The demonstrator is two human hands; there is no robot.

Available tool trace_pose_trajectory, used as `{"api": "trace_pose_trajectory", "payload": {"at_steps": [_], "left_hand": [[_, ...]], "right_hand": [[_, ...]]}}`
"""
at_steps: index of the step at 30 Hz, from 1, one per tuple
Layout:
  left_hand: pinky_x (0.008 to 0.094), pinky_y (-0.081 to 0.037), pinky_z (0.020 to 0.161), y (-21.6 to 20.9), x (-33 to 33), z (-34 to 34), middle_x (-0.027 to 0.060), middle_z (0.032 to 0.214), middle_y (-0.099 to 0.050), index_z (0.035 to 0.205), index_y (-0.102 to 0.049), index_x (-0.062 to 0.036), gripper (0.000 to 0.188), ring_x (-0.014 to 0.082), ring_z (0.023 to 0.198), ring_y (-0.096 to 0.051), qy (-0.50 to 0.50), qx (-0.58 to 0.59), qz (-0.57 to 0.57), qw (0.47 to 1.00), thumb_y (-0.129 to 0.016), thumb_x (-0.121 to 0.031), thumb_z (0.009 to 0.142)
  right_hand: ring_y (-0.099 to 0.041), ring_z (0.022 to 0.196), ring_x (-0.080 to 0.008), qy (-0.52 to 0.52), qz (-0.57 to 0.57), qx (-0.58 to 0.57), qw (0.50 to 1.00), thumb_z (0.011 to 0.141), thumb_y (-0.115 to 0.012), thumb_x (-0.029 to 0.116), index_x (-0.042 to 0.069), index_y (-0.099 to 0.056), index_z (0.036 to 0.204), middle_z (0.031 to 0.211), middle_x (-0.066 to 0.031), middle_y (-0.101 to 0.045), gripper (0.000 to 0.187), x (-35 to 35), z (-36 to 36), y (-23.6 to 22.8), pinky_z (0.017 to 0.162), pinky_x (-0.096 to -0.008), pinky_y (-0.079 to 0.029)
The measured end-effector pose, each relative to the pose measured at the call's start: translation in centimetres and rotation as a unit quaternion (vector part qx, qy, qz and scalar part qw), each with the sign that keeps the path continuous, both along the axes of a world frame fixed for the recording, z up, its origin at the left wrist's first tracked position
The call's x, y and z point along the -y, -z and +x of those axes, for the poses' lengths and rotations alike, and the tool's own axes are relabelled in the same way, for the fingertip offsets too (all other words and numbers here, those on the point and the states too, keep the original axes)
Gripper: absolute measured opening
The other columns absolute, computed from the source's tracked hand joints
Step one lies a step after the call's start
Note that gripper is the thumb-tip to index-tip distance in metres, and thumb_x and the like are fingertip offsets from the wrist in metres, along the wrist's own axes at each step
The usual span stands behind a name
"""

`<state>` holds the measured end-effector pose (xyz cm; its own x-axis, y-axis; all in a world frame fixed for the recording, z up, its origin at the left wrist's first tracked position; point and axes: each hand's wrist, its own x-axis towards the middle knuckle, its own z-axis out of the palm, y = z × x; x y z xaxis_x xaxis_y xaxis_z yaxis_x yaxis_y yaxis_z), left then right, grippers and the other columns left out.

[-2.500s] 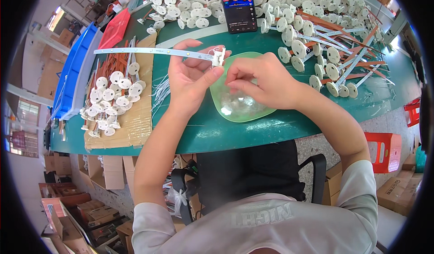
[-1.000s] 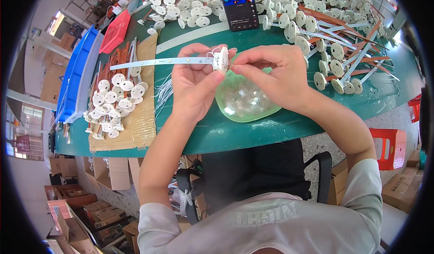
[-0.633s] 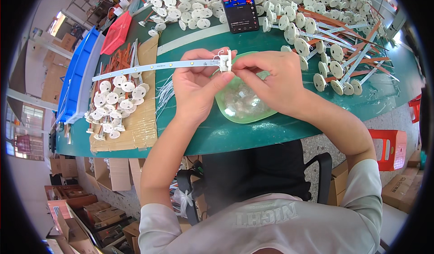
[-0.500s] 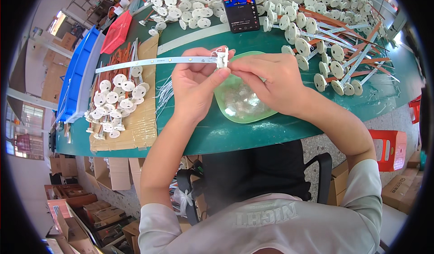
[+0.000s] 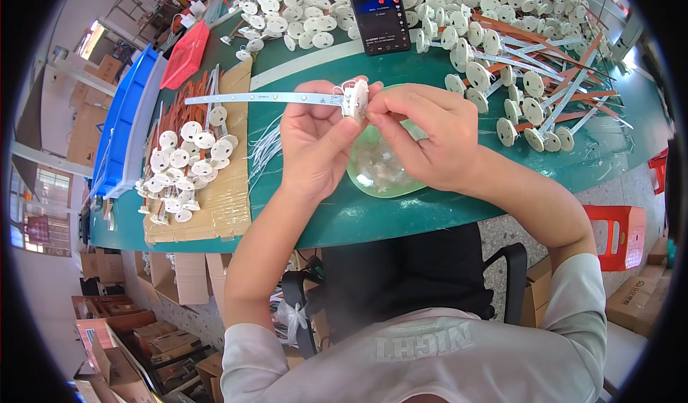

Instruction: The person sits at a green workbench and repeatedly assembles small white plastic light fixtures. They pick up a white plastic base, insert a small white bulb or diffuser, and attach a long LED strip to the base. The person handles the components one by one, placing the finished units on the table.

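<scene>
My left hand is closed on an LED strip with a white round end cap. The pale strip points out to the left, dotted with small yellowish LEDs. Thin white wires loop over the cap, whose disc face is turned toward my right hand. That hand's thumb and forefinger are pinched together right beside the disc; whatever they hold is too small to make out. Below both hands stands a light green bowl with small clear pieces in it, partly hidden by my right hand.
Capped strips lie on cardboard at left, near loose white wires. More capped strips are heaped at right and along the back. A phone stands at the back. Beyond the cardboard are a blue bin and a red basket.
The cap has turned, so its round disc shows more toward the right. The strip's free end has shifted right. My right hand has moved slightly and stays pinched beside the cap.
</scene>
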<state>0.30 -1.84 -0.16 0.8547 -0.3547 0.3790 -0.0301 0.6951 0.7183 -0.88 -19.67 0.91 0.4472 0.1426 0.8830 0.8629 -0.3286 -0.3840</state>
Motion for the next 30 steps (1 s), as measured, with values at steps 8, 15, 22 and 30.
{"api": "trace_pose_trajectory", "payload": {"at_steps": [8,15,22,30], "left_hand": [[0.0426,-0.051,0.106,0.6,0.4,-0.1,0.0191,0.129,-0.064,0.118,-0.054,-0.0076,0.037,0.0315,0.127,-0.059,-0.024,-0.037,-0.021,0.999,-0.070,0.008,0.089],[0.0407,-0.053,0.104,0.5,0.7,0.1,0.0182,0.119,-0.069,0.115,-0.055,-0.0075,0.034,0.0305,0.122,-0.062,-0.047,-0.040,-0.004,0.998,-0.069,0.007,0.089],[0.0419,-0.054,0.102,0.4,0.1,0.1,0.0184,0.121,-0.068,0.115,-0.055,-0.0083,0.032,0.0275,0.117,-0.065,-0.003,-0.044,-0.027,0.999,-0.070,0.004,0.090],[0.0430,-0.054,0.101,0.2,0.0,0.2,0.0184,0.123,-0.067,0.113,-0.056,-0.0081,0.030,0.0278,0.119,-0.064,-0.001,-0.029,-0.025,0.999,-0.071,0.003,0.090]], "right_hand": [[-0.066,0.066,-0.0295,0.036,0.004,0.049,0.998,0.083,-0.071,0.002,0.004,-0.066,0.093,0.080,-0.0108,-0.068,0.011,-0.7,0.8,0.6,0.057,-0.0352,-0.053],[-0.062,0.061,-0.0275,0.038,-0.021,0.069,0.997,0.082,-0.069,0.001,0.005,-0.065,0.091,0.072,-0.0087,-0.063,0.011,-0.9,1.1,0.6,0.053,-0.0368,-0.049],[-0.066,0.068,-0.0269,0.006,0.046,0.009,0.999,0.084,-0.069,-0.001,0.004,-0.064,0.093,0.080,-0.0097,-0.067,0.012,-1.2,0.8,0.8,0.056,-0.0344,-0.051],[-0.066,0.067,-0.0263,-0.002,0.055,-0.028,0.998,0.085,-0.070,0.000,0.003,-0.065,0.094,0.083,-0.0101,-0.069,0.011,-1.2,0.4,0.8,0.058,-0.0330,-0.052]]}}
